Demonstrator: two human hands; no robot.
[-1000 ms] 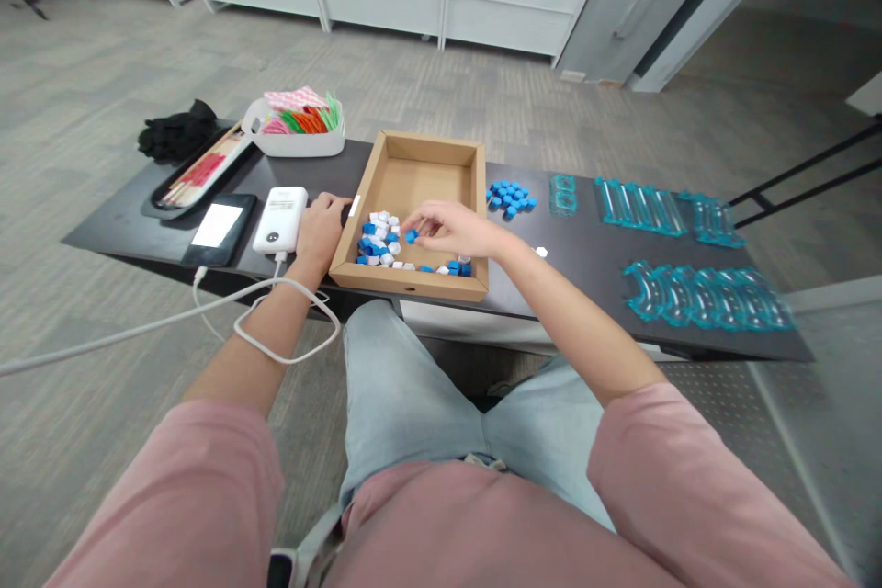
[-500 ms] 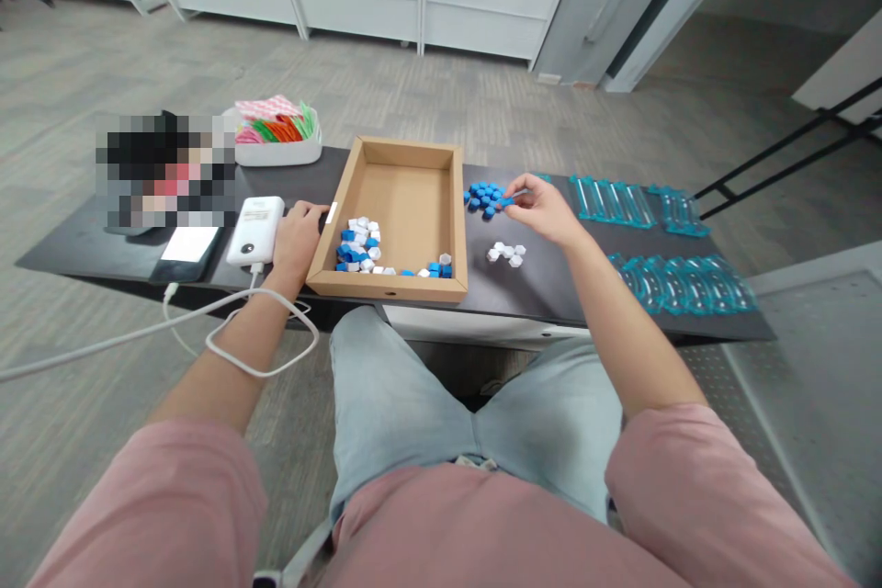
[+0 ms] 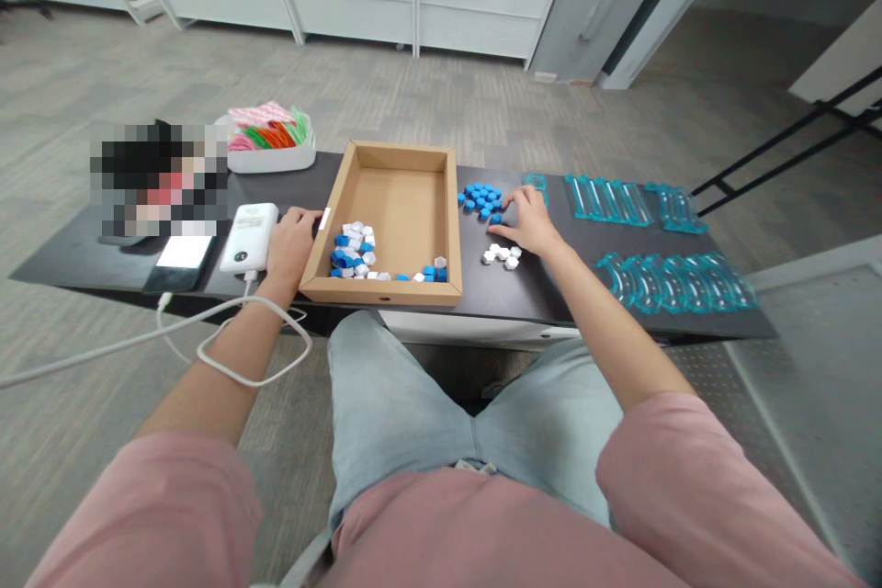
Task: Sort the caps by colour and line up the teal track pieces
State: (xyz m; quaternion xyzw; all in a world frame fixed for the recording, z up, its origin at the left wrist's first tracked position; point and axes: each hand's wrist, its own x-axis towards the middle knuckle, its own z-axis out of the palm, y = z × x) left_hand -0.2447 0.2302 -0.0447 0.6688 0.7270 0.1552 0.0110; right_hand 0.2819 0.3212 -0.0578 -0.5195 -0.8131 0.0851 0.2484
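Observation:
My right hand is over the table beside a cluster of blue hexagonal pieces. Its thumb and fingers are spread apart around the cluster's right edge, and no piece shows held between them. Just nearer to me lies a small group of white hexagonal pieces. My left hand rests at the left wall of a shallow cardboard box, fingers stretched out towards it. Mixed white and blue pieces fill the box's near left corner, and a few more sit at its near right.
Left of the box lie a white power bank with a cable, a phone and a white basket of colourful items. Rows of clear teal-edged plastic parts and curved ones lie at the right.
My right hand has drawn back slightly from the blue cluster, its fingers parting; the blue piece at its fingertips now lies with the others. My left hand stays by the box.

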